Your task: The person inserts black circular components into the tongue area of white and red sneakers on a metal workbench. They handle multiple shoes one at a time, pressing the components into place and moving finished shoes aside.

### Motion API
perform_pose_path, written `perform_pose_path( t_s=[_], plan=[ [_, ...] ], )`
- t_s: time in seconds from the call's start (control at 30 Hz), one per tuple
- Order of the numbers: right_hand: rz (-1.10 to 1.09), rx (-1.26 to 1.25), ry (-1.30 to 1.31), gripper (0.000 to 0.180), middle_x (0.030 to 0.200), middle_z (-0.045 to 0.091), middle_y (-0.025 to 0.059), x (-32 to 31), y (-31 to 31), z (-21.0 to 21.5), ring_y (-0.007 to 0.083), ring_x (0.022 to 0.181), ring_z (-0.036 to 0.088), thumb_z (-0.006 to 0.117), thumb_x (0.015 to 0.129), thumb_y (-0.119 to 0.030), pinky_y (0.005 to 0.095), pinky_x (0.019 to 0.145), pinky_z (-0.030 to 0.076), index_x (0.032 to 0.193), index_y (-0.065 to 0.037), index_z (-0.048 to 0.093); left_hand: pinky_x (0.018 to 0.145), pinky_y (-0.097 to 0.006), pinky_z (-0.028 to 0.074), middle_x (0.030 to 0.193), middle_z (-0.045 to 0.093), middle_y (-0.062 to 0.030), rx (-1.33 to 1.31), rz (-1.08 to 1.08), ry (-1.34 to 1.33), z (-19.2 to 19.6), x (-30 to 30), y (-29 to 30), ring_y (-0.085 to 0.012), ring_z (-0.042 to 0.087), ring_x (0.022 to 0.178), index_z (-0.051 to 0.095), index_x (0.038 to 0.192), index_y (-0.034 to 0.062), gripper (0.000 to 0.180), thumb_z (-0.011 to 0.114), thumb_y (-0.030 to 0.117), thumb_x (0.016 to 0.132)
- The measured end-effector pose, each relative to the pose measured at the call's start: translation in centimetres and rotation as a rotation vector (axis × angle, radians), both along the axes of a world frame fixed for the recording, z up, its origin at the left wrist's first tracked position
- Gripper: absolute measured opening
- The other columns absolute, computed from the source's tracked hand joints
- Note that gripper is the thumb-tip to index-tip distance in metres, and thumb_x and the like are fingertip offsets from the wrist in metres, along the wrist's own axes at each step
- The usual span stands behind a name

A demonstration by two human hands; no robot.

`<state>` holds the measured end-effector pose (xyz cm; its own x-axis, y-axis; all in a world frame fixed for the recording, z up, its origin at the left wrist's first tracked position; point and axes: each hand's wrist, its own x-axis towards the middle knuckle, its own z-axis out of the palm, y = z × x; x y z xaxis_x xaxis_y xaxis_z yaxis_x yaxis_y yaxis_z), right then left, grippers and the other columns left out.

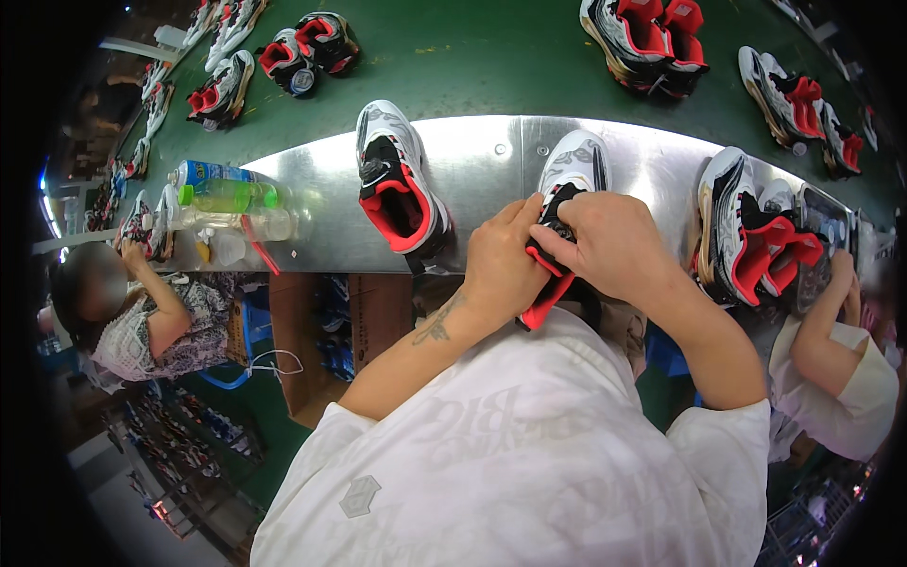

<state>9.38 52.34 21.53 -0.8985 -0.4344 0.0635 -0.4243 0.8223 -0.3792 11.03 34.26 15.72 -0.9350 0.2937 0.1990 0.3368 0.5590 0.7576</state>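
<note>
Head view: my left grip holds the shoe, my right grip pinches its top; uneven pressure could skid it across the bench beneath.

Well left of the hands, a blue-labelled bottle, a green bottle and a red strip are on the metal table. Below its near edge, also leftward, is a brown cardboard box. A co-worker is farther left.
</note>
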Motion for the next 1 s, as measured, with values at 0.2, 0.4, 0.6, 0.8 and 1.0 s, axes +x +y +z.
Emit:
perform_pose_path(
  t_s=[0.2,0.4,0.6,0.8,1.0],
  plan=[
    [-0.247,0.021,0.116,0.056,0.053,0.065,0.0132,1.5,-2.1,-1.0,0.0297,0.048,0.068,0.069,0.095,-0.049,0.0421,0.046,0.053,0.059,-0.006,0.072,0.073,-0.052,0.058,0.100,0.073,-0.0223,0.044,0.024,0.042,-0.1,0.2,0.3,-0.0457,0.073,0.088,0.066,0.130,-0.0049,0.052,0.076,0.006,0.080],
    [-0.320,0.060,0.100,0.058,0.051,0.064,0.0132,1.7,-2.6,-0.8,0.0293,0.047,0.068,0.068,0.096,-0.048,0.0423,0.045,0.052,0.057,-0.006,0.072,0.073,-0.053,0.058,0.099,0.072,-0.0223,0.056,0.024,0.067,0.0,0.1,0.4,-0.0463,0.072,0.088,0.066,0.126,-0.0045,0.048,0.077,0.005,0.080],
    [-0.158,-0.077,-0.133,0.044,0.079,0.070,0.0148,1.5,-0.6,1.4,0.0359,0.073,0.072,0.076,0.091,-0.045,0.0455,0.064,0.057,0.093,-0.002,0.075,0.082,-0.047,0.060,0.111,0.076,-0.0247,0.014,-0.010,-0.030,0.5,-0.3,-0.4,-0.0445,0.075,0.097,0.067,0.134,-0.0079,0.061,0.081,-0.001,0.075],
    [-0.147,-0.112,-0.071,0.080,0.124,0.061,0.0193,5.2,-0.8,0.3,0.0391,0.103,0.067,0.087,0.078,-0.031,0.0471,0.080,0.060,0.145,0.000,0.055,0.086,-0.052,0.059,0.115,0.073,-0.0268,0.008,-0.165,-0.098,0.6,-0.9,-1.8,-0.0487,0.070,0.103,0.064,0.135,-0.0072,0.060,0.075,-0.004,0.076],
    [-0.210,-0.278,-0.076,0.078,0.118,0.066,0.0223,4.5,0.0,-3.0,0.0434,0.103,0.071,0.075,0.084,-0.022,0.0490,0.083,0.061,0.153,0.004,0.048,0.087,-0.056,0.057,0.121,0.066,-0.0292,-0.125,-0.014,-0.067,1.6,0.7,-1.6,-0.0541,0.067,0.103,0.051,0.136,-0.0095,0.060,0.074,0.000,0.081]
  ],
)
